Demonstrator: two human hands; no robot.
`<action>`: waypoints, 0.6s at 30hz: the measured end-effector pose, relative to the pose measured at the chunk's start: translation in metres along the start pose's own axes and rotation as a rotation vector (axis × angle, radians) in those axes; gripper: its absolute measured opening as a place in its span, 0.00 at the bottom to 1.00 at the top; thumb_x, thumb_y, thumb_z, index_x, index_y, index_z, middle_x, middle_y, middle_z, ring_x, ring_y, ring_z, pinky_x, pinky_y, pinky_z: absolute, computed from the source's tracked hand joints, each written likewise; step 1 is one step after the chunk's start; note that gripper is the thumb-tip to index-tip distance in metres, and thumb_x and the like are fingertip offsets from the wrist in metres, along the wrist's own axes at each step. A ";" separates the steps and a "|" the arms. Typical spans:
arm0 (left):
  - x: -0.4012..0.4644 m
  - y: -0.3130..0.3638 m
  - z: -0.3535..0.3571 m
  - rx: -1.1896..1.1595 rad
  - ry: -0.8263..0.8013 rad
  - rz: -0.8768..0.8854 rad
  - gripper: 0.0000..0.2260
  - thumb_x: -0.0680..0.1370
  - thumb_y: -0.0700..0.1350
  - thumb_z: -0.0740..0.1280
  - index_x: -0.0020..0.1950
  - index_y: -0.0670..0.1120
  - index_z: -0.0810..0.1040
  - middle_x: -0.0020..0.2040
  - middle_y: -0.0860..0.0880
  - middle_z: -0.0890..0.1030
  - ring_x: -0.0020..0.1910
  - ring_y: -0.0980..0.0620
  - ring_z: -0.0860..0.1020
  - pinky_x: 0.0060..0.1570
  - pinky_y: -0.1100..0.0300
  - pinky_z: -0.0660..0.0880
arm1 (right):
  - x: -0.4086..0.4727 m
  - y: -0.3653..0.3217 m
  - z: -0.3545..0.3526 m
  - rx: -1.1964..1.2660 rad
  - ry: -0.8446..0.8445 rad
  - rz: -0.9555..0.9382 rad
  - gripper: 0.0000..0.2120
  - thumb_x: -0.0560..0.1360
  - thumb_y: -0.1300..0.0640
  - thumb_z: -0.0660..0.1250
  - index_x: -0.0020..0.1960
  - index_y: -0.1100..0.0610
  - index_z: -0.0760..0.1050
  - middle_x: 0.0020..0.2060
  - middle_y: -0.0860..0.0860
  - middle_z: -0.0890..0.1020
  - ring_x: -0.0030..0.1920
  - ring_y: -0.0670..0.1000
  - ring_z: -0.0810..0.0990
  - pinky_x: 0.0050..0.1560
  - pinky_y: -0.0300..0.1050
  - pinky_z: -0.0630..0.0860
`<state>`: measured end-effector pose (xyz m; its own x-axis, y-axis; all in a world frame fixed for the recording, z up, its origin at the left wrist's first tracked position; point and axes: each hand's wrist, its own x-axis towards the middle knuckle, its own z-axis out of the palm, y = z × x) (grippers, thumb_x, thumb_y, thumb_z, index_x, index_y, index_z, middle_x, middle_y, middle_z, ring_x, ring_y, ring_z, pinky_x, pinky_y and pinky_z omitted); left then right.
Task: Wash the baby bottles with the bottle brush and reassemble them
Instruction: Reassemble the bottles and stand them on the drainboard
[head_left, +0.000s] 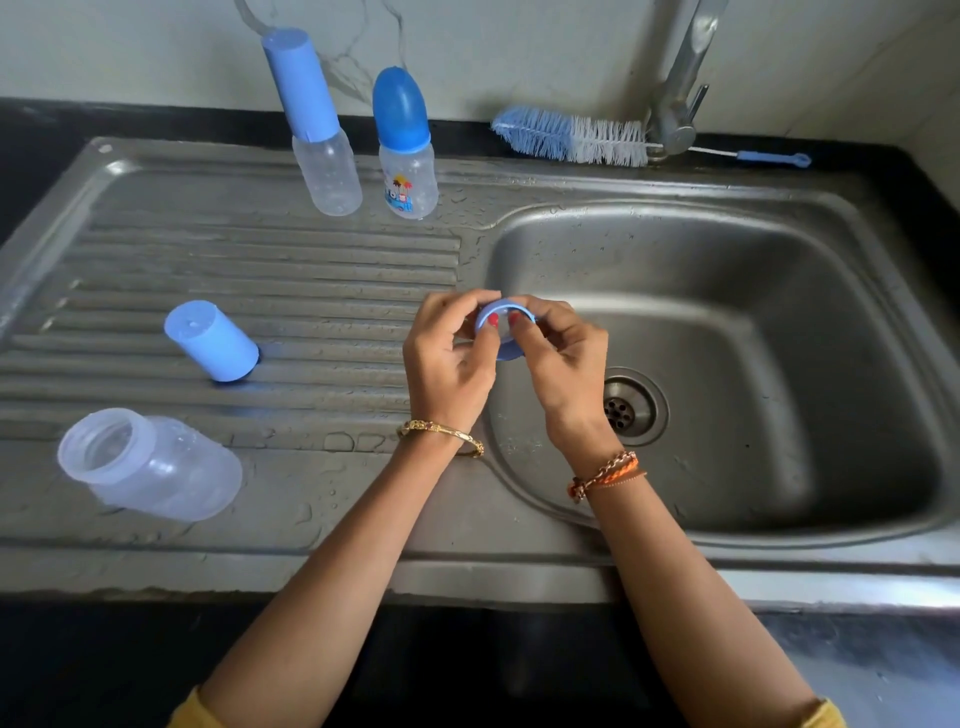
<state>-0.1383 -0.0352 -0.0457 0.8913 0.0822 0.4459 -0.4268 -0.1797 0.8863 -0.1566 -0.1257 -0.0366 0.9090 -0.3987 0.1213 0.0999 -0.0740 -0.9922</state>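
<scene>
From my head camera, looking down: I've got the blue collar ring (500, 326) up between both hands, right over the seam where the drainboard (270, 270) meets the sink basin (727, 322). My left hand (447, 358) pinches its near-left edge, fingers curled round it, and my right hand (558, 358) pinches the other side, thumb pressing into the opening; whether the teat is seated inside I can't tell, my fingers cover it. What worries me is the wet: there are droplets all over the steel, so I judge the ring is slick, and if my pinch slips it goes straight down into the basin toward the drain (626, 408), and then it needs rinsing again. Pressing too hard with the thumb could also pop whatever sits in the ring out crooked. The open bottle (150, 465) lies on its side near the front edge of the drainboard, mouth toward the left, and a nudge from my forearm could roll it off. Now the count: three bottles in all, one open and lying down, two standing at the back, the tall-capped bottle (319, 140) and the printed bottle (405, 150) just beside it. One loose blue cap (210, 340) on the ribs. One ring in my fingers. One bottle brush (571, 137) lying behind the basin by the tap (675, 88), well apart from my hands.
</scene>
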 end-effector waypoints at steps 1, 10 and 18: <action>0.000 0.000 0.001 0.003 -0.004 0.003 0.14 0.72 0.45 0.61 0.49 0.38 0.81 0.44 0.56 0.73 0.41 0.67 0.75 0.42 0.67 0.76 | 0.000 -0.001 -0.001 0.001 0.014 -0.001 0.13 0.72 0.64 0.66 0.40 0.46 0.79 0.40 0.47 0.80 0.39 0.42 0.79 0.46 0.40 0.75; 0.004 -0.002 -0.005 -0.002 0.050 -0.029 0.13 0.69 0.42 0.60 0.48 0.41 0.81 0.42 0.55 0.76 0.41 0.68 0.75 0.42 0.75 0.70 | -0.002 -0.002 -0.003 -0.173 -0.146 -0.057 0.13 0.72 0.60 0.64 0.54 0.56 0.81 0.44 0.47 0.81 0.46 0.41 0.79 0.50 0.39 0.77; 0.005 -0.002 -0.003 -0.122 -0.096 -0.107 0.16 0.69 0.35 0.65 0.55 0.45 0.77 0.48 0.42 0.77 0.42 0.66 0.77 0.41 0.75 0.72 | 0.004 0.002 -0.014 -0.275 -0.182 -0.112 0.14 0.69 0.59 0.63 0.51 0.48 0.79 0.36 0.52 0.82 0.33 0.44 0.74 0.40 0.46 0.76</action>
<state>-0.1333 -0.0316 -0.0445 0.9406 -0.0009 0.3394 -0.3390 -0.0543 0.9392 -0.1581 -0.1404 -0.0376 0.9583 -0.2064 0.1975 0.1129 -0.3611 -0.9256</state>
